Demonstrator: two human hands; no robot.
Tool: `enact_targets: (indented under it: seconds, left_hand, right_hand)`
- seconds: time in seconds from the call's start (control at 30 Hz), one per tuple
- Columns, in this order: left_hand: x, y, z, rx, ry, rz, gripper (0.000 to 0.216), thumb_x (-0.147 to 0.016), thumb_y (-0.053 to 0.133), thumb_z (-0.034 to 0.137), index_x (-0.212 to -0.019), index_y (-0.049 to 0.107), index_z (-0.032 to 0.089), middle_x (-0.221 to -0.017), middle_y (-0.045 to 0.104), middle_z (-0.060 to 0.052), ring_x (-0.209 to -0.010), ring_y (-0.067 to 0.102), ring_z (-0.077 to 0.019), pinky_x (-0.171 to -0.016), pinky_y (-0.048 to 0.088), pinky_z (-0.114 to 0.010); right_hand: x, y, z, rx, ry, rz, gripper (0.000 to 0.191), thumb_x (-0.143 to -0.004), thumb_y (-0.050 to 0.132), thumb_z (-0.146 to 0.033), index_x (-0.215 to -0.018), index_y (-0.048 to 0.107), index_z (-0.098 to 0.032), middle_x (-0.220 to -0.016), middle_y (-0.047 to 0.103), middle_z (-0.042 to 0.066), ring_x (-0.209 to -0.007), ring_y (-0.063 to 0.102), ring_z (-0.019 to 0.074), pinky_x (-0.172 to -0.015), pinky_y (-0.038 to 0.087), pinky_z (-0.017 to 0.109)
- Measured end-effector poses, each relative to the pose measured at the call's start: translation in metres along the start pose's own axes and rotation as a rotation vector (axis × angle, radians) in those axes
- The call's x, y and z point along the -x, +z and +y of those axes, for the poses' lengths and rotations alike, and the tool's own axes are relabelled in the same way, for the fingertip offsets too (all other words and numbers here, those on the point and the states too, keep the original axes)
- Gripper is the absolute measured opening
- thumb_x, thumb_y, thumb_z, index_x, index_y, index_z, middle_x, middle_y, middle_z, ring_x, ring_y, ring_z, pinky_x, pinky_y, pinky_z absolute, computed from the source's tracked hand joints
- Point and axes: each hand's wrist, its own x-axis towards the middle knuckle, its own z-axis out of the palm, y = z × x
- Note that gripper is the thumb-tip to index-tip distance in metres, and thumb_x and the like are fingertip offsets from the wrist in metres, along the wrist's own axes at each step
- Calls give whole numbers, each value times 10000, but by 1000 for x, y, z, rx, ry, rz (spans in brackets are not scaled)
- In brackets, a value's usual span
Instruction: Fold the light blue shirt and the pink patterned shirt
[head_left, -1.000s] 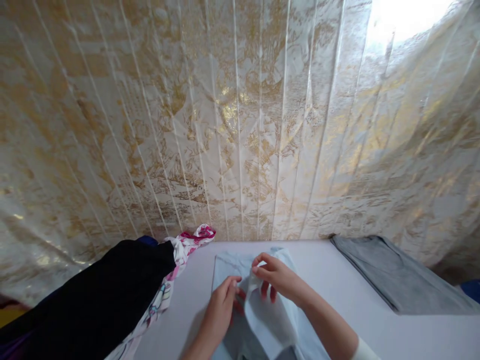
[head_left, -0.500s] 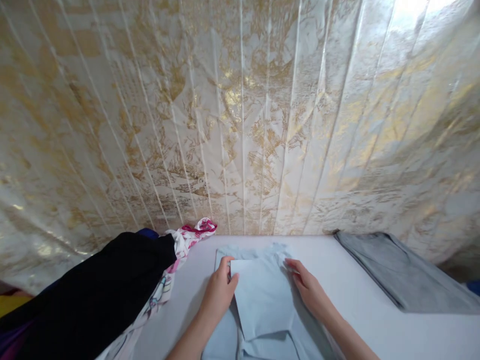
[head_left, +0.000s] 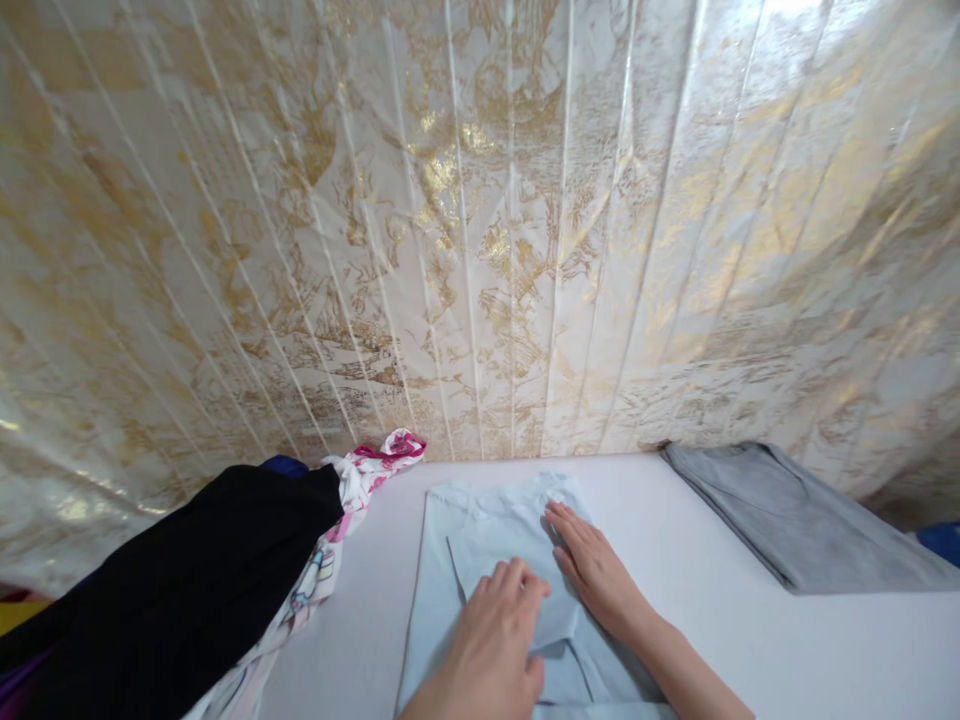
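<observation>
A light blue garment (head_left: 480, 530) lies partly folded on the white table, its gathered edge at the far end and a folded-over flap on top. My left hand (head_left: 499, 625) is over the near part of the flap, fingers loosely bent and apart, hiding some of the cloth; whether it presses on it I cannot tell. Flat on the garment's right side rests my right hand (head_left: 596, 570), its fingers stretched out toward the far edge. Neither hand grips the cloth.
On the left is a heap of clothes with a black garment (head_left: 202, 590) on top and a white-and-pink printed garment (head_left: 375, 470) beside it. A folded grey garment (head_left: 802, 520) lies on the right. A gold-patterned curtain (head_left: 480, 240) hangs behind the white table (head_left: 712, 610).
My left hand has left the flap's left edge and moved right and nearer, over the flap. My right hand has moved slightly left, onto the cloth. The flap lies flatter.
</observation>
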Motion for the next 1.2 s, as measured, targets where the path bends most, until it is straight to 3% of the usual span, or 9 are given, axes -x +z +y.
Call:
enact_targets:
  seconds: [0.1,0.27,0.37,0.53,0.67,0.87,1.03,1.2]
  left_hand:
    - [-12,20,14,-93,75,-79,382,-702,560,56,-1063,543,182,-1122,560,-76,-1010,528,-254,-839,449,-360]
    - [-27,41,16,-193,263,11,216,-775,549,44,-947,550,175,-1000,593,-48,-884,556,-213,-720,440,-311]
    - [-28,43,18,-223,296,44,127,-832,572,72,-900,558,178,-944,605,-27,-837,567,-196,-681,424,-302]
    - [-29,42,21,-187,258,-13,102,-853,594,83,-880,582,180,-925,624,-18,-837,588,-182,-655,411,-281]
    - [-26,39,20,-16,215,-51,171,-786,625,54,-891,588,183,-950,628,-20,-881,594,-176,-702,423,-254]
    - [-23,27,13,283,19,74,290,-745,511,1,-919,564,226,-927,605,25,-875,576,-140,-762,419,-226]
    - [-20,35,11,185,95,85,424,-687,475,-20,-1013,532,245,-1058,555,0,-975,541,-170,-825,434,-263]
    - [-21,40,15,96,104,53,266,-732,513,27,-905,518,229,-1018,538,-1,-912,543,-164,-762,444,-250]
  right_hand:
    - [2,2,1,73,56,-24,483,-981,390,-348,-1415,434,-140,-1479,422,139,-1379,370,264,-1093,390,485]
    - [-3,-4,8,134,76,-130,491,-991,363,-386,-1427,438,-172,-1500,382,101,-1392,345,255,-1108,362,476]
    - [-15,-9,15,147,117,-187,515,-989,354,-397,-1449,403,-170,-1519,342,92,-1407,312,247,-1126,328,471]
    - [-33,-8,28,139,178,-209,543,-979,356,-416,-1448,399,-145,-1532,316,104,-1416,292,239,-1143,294,462]
    - [-38,-5,36,80,169,-183,531,-974,361,-398,-1437,416,-145,-1518,353,112,-1412,303,243,-1142,290,474]
    - [-30,-12,36,-121,120,-42,480,-940,331,-255,-1391,470,-171,-1463,460,107,-1398,339,228,-1133,314,482]
    - [-15,-20,14,-282,118,27,489,-889,367,-181,-1364,476,-216,-1436,501,87,-1331,449,202,-1110,372,433]
    - [-1,-23,-5,-341,122,61,499,-869,349,-124,-1337,469,-248,-1408,525,66,-1305,478,185,-1094,400,409]
